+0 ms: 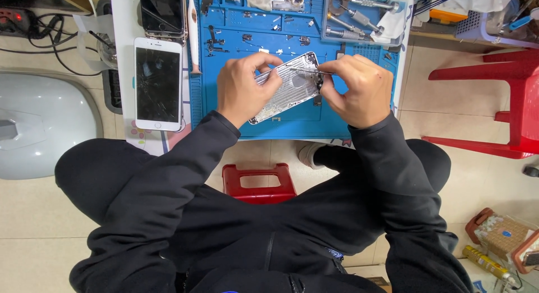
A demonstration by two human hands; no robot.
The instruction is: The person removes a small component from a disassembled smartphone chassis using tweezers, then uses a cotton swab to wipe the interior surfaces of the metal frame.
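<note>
White cracked phone beside blue mat; red chair, red stool.

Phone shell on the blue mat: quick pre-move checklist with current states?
1. Left hand steadies the silver phone shell: ok, its fingers wrap the shell's left end.
2. Right hand holds the thin metal tool: ok, pinched, tip lying over the shell's upper edge.
3. Shell over the blue mat: ok; whether it rests flat or is lifted, cannot tell.
4. Tool tip seated on a part: cannot tell, too small.
5. Loose small parts kept clear of the hands: ok, they lie farther up the mat.
6. White cracked phone out of the way: ok, left of the mat, apart from both hands.
</note>
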